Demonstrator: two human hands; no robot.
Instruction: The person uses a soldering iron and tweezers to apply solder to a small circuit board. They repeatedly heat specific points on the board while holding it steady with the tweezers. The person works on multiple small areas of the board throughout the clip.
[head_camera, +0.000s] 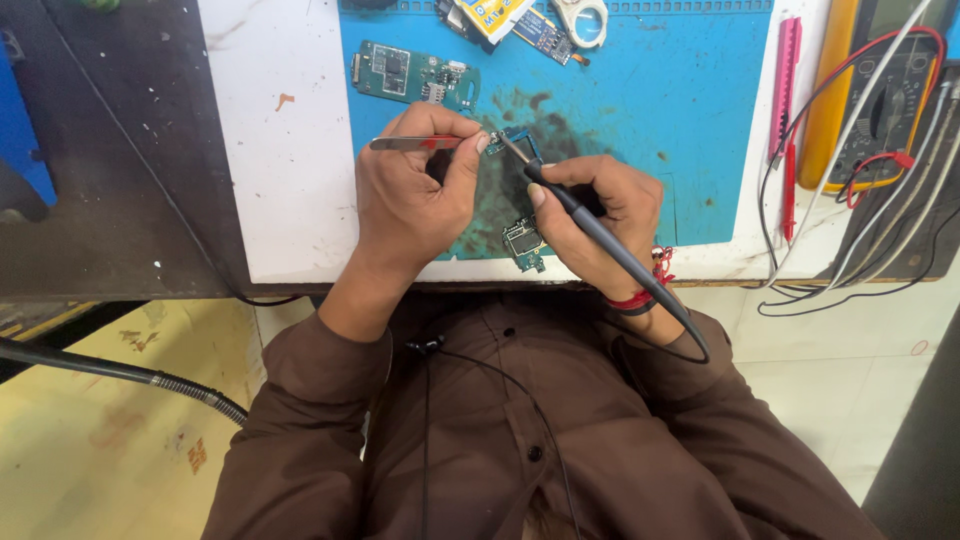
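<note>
Your left hand (410, 195) has its fingers pinched on metal tweezers (415, 143), whose tips meet a small circuit board (520, 140) on the blue mat (680, 120). Your right hand (595, 215) has its fingers closed pen-style around a black soldering iron (590, 225), tip touching the same board. That board looks light, stiff and fragile; hold it by its edges. A second small board (523, 243) lies just beside your right hand, near the surface (280, 180) edge. Open mat lies to the right; a larger board (415, 75) sits beyond, and meter leads (850, 200) crowd the far right.

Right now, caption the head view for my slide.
Left hand holds tweezers, right hand a soldering iron on a small circuit board.
</note>
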